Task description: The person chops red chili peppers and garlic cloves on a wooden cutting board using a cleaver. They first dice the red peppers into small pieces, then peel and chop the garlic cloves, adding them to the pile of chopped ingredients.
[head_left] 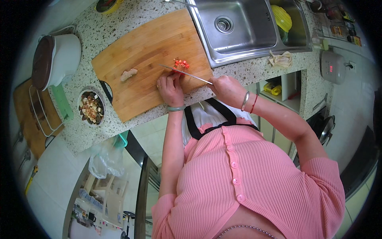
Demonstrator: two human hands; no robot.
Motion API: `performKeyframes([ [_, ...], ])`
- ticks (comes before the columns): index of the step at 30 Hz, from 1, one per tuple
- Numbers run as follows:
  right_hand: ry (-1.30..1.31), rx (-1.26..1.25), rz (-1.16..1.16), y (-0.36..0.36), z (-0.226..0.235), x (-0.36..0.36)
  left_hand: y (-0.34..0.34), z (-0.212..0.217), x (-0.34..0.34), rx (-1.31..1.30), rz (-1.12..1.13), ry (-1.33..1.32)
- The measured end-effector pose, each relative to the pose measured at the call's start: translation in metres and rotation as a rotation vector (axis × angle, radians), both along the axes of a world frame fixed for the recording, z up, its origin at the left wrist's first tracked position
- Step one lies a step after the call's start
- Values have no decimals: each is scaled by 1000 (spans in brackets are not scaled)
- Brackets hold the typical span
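Observation:
My right hand (229, 92) is closed around the handle of a kitchen knife (195, 77), whose long blade points left across the wooden cutting board (147, 46). Just past the blade lies a small heap of chopped red chili pepper (182, 63). My left hand (171, 89) rests on the board's near part, fingers curled and pressing on the red chili close to the blade; most of the piece under them is hidden. A knobbly piece of ginger (128, 74) lies on the board to the left of that hand.
A steel double sink (246, 30) borders the board's right side, with a yellow-green basket (281, 18) in it. A folded cloth (281, 59) lies before it. On the left are a bowl of cut food (91, 107) and a white appliance with a brown lid (59, 59).

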State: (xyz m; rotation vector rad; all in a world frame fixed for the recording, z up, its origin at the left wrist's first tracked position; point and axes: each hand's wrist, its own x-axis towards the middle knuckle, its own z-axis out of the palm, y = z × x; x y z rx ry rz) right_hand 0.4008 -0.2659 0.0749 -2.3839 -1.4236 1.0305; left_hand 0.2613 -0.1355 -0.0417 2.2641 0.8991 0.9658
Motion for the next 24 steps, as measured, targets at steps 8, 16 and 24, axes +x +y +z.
performKeyframes([
  [8, -12, 6, -21, 15, -26, -9, 2, 1, -1, -30, -5, 49],
  [16, -72, 88, -2, 21, -36, -10, 1, 1, -5, -25, -12, 68],
  [24, 21, 26, -6, 13, -2, 1, 0, -4, -5, -13, 2, 58],
])
